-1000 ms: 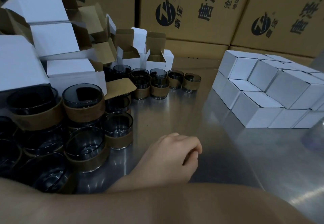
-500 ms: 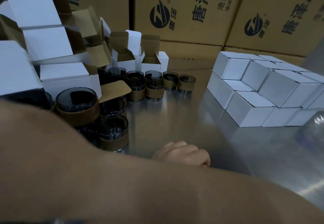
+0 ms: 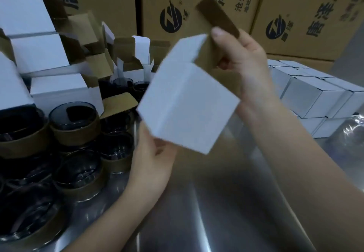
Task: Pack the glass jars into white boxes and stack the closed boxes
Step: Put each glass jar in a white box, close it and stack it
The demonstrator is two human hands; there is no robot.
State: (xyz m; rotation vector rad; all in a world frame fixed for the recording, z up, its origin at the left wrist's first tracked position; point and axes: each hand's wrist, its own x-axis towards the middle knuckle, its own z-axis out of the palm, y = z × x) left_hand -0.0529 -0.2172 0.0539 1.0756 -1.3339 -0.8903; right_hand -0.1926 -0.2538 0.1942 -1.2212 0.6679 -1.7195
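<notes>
I hold an open white box (image 3: 187,105) up over the metal table, tilted, its brown flap raised at the top right. My left hand (image 3: 153,161) grips its lower left corner from below. My right hand (image 3: 242,60) holds the box's right side, fingers on the brown lid flap. No jar shows inside the box from here. Several dark glass jars (image 3: 74,119) with brown paper bands stand at the left. Closed white boxes (image 3: 315,94) are stacked at the right.
Open white boxes (image 3: 49,58) are piled at the back left, with more open ones (image 3: 136,68) behind the jars. Large brown cartons (image 3: 226,1) wall off the back. A clear plastic bag (image 3: 352,131) lies at the right edge. Bare steel table (image 3: 226,202) spreads below my hands.
My right hand left the table and my arm cleared the view. Both hands now hold an open white box raised in front of me. The view is closer.
</notes>
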